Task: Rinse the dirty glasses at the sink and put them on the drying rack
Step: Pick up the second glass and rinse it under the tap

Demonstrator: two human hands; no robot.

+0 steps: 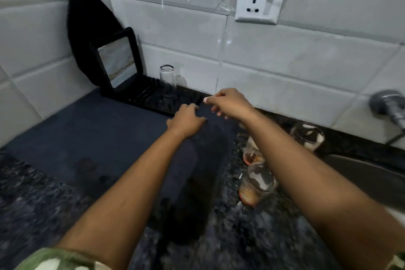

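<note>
A black drying rack (pixel 153 99) lies against the tiled back wall, and one clear glass (pixel 167 75) stands upside down on it. My left hand (pixel 186 120) rests on the dark blue mat (pixel 98 129) by the rack's right corner, fingers bent, nothing visibly held. My right hand (pixel 230 104) hovers just right of that corner with loosely curled fingers and holds nothing. Three dirty glasses stand on the counter under my right forearm: one with an orange residue (pixel 251 153), a nearer one (pixel 255 186), and one by the wall (pixel 309 136).
The sink (pixel 363 180) lies at the right edge, with a grey tap (pixel 389 105) on the wall above it. A black-framed mirror (pixel 118 63) and a black oval board (pixel 87 28) lean in the corner. A wall socket (pixel 260 4) sits above. The counter (pixel 32 199) is speckled granite.
</note>
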